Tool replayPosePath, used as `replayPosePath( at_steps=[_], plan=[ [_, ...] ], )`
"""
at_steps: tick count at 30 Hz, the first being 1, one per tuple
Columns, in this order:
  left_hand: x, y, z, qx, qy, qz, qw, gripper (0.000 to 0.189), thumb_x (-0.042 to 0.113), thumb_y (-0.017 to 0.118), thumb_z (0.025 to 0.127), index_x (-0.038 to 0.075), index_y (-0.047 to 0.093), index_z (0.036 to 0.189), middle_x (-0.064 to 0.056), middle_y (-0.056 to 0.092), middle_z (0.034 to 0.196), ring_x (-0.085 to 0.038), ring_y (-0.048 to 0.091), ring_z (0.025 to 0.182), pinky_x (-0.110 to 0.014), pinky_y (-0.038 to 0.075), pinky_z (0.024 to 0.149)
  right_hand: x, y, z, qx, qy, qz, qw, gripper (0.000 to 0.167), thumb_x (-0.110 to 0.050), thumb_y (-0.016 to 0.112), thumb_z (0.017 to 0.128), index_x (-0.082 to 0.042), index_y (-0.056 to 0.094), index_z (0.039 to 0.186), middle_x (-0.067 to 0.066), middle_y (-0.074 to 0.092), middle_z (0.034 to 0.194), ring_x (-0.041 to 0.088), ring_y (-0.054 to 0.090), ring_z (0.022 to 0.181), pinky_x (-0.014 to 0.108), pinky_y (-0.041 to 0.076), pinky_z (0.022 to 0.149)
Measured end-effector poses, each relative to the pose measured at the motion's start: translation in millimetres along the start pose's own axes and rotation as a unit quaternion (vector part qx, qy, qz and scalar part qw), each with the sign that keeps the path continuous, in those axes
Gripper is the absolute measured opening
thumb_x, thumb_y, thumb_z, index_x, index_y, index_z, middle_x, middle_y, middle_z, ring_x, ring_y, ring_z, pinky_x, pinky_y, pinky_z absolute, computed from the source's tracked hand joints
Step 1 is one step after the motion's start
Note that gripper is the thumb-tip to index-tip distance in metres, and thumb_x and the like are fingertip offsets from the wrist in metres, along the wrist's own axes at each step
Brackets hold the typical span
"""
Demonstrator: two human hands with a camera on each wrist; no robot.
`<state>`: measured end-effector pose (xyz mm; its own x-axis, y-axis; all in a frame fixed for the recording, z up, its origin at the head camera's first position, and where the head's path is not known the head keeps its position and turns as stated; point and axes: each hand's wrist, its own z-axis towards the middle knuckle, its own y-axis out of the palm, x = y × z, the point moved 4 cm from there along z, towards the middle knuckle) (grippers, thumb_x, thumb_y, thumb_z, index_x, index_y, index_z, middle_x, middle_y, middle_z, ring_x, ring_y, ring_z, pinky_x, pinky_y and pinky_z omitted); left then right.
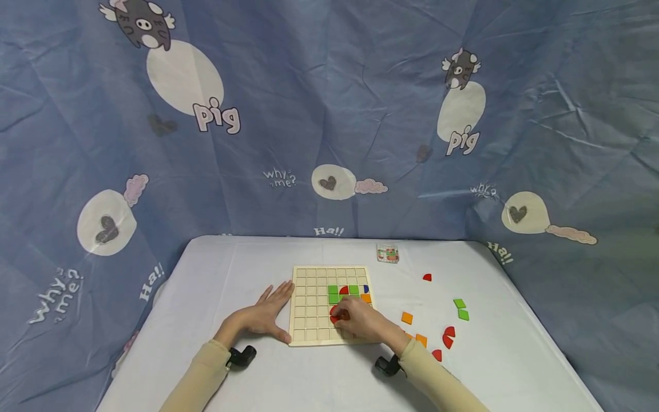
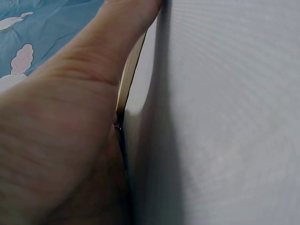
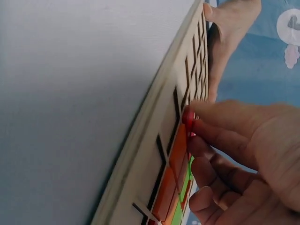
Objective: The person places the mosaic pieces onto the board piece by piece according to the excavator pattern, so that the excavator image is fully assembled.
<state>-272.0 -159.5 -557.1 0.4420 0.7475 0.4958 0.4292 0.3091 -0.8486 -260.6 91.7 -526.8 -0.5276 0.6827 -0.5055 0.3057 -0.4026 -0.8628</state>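
A pale wooden grid board (image 1: 309, 297) lies flat on the white table. My left hand (image 1: 265, 315) is spread along its left edge, fingertips near the upper part and thumb by the lower corner. Over the board's lower middle, my right hand (image 1: 362, 320) pinches a red rounded tile (image 3: 188, 117) between thumb and fingers, down at the grid. Green tiles (image 1: 333, 289), a red quarter-circle tile (image 1: 344, 290), a blue-and-white tile (image 1: 366, 289) and an orange tile (image 1: 365, 298) sit in cells above that hand. It hides part of the grid; more orange tiles (image 3: 177, 152) show in the right wrist view.
Right of the board, loose tiles lie scattered: orange ones (image 1: 407, 317), green ones (image 1: 460, 303) and red quarter circles (image 1: 449, 332), with a lone red one (image 1: 427, 277) farther back. A small printed card (image 1: 388, 254) lies behind the board. A blue patterned cloth (image 1: 329, 114) hangs behind the table.
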Motion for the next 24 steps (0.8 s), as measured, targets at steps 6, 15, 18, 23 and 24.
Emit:
replayPosePath(
  at_steps=[6, 15, 18, 23, 24],
  plan=[
    [-1.5, 1.5, 1.6, 0.001, -0.003, 0.003, 1.0, 0.138, 0.072, 0.075, 0.06, 0.002, 0.001, 0.154, -0.014, -0.002, 0.163, -0.03, -0.004, 0.151, -0.054, -0.006, 0.121, 1, 0, 0.2, 0.008, -0.01, -0.004, 0.9999, 0.013, -0.015, 0.074, 0.085, -0.014, 0.071, 0.098, -0.008, 0.062, 0.091, 0.003, 0.053, 0.083, 0.015, 0.049, 0.07],
    [-2.4, 1.4, 2.0, 0.006, -0.006, 0.002, 1.0, 0.139, 0.072, 0.076, 0.059, 0.002, 0.002, 0.154, -0.014, 0.0, 0.163, -0.031, -0.002, 0.151, -0.054, -0.005, 0.121, 0, 0, -0.2, 0.016, -0.023, -0.008, 0.9996, 0.014, -0.013, 0.072, 0.084, -0.012, 0.07, 0.098, -0.006, 0.062, 0.091, 0.004, 0.053, 0.083, 0.015, 0.049, 0.068],
    [-2.1, 1.2, 2.3, 0.006, -0.007, 0.003, 1.0, 0.139, 0.072, 0.076, 0.059, 0.002, 0.002, 0.155, -0.014, 0.0, 0.163, -0.031, -0.002, 0.151, -0.054, -0.005, 0.121, 2, -7, -3.0, 0.021, -0.012, 0.005, 0.9997, 0.012, -0.015, 0.07, 0.087, -0.013, 0.07, 0.099, -0.006, 0.063, 0.094, 0.004, 0.055, 0.085, 0.017, 0.05, 0.071],
    [-2.4, 1.1, 2.7, 0.007, -0.006, 0.001, 1.0, 0.139, 0.072, 0.076, 0.059, 0.002, 0.003, 0.155, -0.014, 0.0, 0.163, -0.031, -0.002, 0.151, -0.054, -0.005, 0.121, 19, -29, -11.3, 0.06, 0.011, 0.018, 0.998, 0.01, -0.015, 0.071, 0.087, -0.012, 0.067, 0.096, -0.005, 0.062, 0.092, 0.007, 0.054, 0.079, 0.02, 0.048, 0.066],
    [-2.5, 1.1, 2.6, 0.007, -0.006, 0.002, 1.0, 0.139, 0.073, 0.075, 0.058, 0.003, 0.003, 0.155, -0.014, 0.0, 0.163, -0.031, -0.002, 0.151, -0.054, -0.005, 0.121, 25, -35, -13.1, 0.07, 0.017, 0.022, 0.9971, 0.01, -0.014, 0.071, 0.087, -0.011, 0.067, 0.095, -0.005, 0.062, 0.09, 0.008, 0.053, 0.077, 0.02, 0.048, 0.065]
  ],
)
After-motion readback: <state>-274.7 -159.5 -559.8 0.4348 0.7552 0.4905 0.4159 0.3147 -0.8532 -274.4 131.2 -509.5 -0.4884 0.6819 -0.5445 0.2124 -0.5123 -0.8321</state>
